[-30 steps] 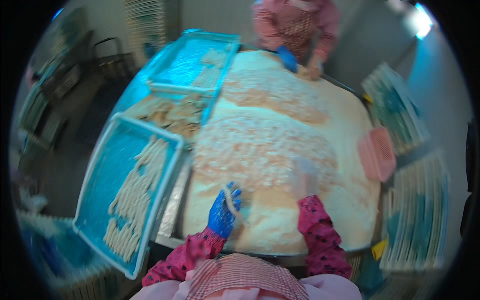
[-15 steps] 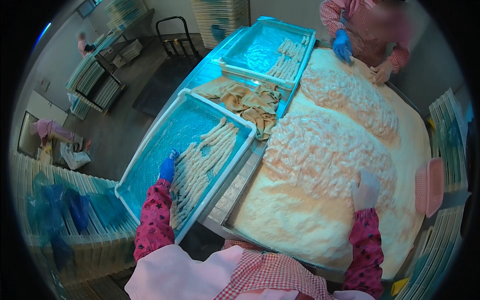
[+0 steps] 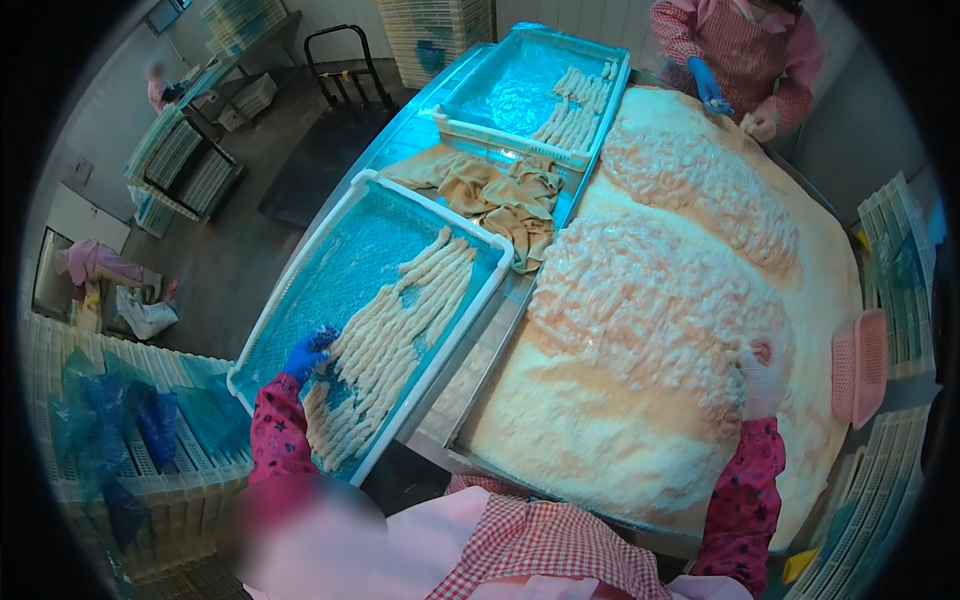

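My left hand (image 3: pixel 308 353), in a blue glove with crumbs on its fingers, is in a white-rimmed tray (image 3: pixel 300 262) lined with blue mesh. Its fingers are bent together beside the left ends of the crumb-coated strips (image 3: pixel 395 335), which lie in close rows; what they hold, if anything, is hidden. My right hand (image 3: pixel 763 385), in a white glove, is at the right edge of a heap of pale, raw-looking strips (image 3: pixel 650 300). Its fingers curl around a pinkish strip (image 3: pixel 762 350). The heap sits on cream crumbs (image 3: pixel 590 440) spread over a metal-edged table.
A second blue-lined tray (image 3: pixel 500 95) with coated strips stands beyond a crumpled tan cloth (image 3: pixel 490 195). Across the table a person (image 3: pixel 740 60) works at another strip heap (image 3: pixel 700 185). Pink baskets (image 3: pixel 860 370) and stacked trays (image 3: pixel 890 260) flank the right; more stacked trays (image 3: pixel 190 490) are at left.
My left hand has moved left and nearer to me along the strip ends. My right hand has shifted slightly right, and its fingers now curl around a strip. The co-worker's hands have moved.
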### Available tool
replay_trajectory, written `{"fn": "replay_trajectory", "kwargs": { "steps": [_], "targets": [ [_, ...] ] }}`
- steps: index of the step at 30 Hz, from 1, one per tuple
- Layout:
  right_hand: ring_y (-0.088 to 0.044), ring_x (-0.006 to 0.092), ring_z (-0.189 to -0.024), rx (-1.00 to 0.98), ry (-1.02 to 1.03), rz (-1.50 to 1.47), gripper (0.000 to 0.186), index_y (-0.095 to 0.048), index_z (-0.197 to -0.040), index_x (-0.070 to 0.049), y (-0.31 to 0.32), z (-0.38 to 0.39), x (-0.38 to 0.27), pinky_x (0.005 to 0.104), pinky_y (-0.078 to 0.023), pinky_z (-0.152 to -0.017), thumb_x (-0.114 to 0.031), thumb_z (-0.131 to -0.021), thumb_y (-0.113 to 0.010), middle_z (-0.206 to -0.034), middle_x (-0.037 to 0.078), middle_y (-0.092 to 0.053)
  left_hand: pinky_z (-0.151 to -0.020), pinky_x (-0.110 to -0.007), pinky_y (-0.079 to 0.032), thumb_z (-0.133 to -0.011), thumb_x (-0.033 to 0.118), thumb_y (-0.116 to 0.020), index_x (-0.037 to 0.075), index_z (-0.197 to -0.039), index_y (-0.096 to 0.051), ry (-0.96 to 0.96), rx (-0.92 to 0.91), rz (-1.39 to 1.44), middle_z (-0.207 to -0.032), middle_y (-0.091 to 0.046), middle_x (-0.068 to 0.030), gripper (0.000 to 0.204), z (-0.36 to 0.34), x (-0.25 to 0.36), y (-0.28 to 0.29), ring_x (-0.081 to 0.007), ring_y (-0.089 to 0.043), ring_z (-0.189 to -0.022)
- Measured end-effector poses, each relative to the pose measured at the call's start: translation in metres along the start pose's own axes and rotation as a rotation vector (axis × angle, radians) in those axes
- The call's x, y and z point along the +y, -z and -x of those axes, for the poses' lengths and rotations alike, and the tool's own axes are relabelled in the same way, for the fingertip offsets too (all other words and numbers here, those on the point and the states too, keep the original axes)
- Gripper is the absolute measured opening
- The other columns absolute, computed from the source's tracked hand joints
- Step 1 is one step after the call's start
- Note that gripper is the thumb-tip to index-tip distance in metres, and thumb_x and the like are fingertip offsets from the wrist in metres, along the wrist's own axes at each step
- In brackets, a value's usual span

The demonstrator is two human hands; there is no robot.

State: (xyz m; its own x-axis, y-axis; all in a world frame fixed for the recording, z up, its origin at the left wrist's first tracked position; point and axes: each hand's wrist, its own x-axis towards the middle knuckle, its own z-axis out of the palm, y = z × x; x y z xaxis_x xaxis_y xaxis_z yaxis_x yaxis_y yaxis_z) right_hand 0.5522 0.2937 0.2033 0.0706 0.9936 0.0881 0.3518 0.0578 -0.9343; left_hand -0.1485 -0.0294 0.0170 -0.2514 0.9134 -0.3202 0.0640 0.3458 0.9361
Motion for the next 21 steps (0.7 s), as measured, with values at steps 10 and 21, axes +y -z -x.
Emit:
{"fn": "replay_trajectory", "kwargs": {
  "steps": [10, 21],
  "targets": [
    [-0.058, 0.0267, -0.096, -0.564, 0.331, 0.342, 0.026, -0.064, -0.093, -0.009, 0.0, 0.133, 0.007, 0.0342, -0.046, -0.083, -0.007, -0.068, -0.061, -0.1, 0.011, -0.061, -0.096, -0.038, -0.036, -0.08, 0.002, -0.052, 0.001, -0.124, -0.046, -0.499, 0.316, -0.395, -0.125, -0.049, -0.0149, 0.045, 0.022, 0.116, -0.227, -0.0264, -0.046, -0.117],
    [-0.057, 0.0275, -0.074, 0.099, 0.34, 0.659, 0.019, -0.06, -0.086, -0.008, 0.022, 0.128, 0.026, 0.0384, -0.045, -0.067, -0.01, -0.068, -0.065, -0.077, 0.007, -0.06, -0.082, -0.037, -0.044, -0.076, 0.022, -0.06, 0.012, -0.122, -0.05, -0.94, -0.413, -0.823, -0.112, -0.056, -0.0114, 0.049, 0.015, 0.174, -0.528, -0.0286, -0.055, -0.096]
  ]
}}
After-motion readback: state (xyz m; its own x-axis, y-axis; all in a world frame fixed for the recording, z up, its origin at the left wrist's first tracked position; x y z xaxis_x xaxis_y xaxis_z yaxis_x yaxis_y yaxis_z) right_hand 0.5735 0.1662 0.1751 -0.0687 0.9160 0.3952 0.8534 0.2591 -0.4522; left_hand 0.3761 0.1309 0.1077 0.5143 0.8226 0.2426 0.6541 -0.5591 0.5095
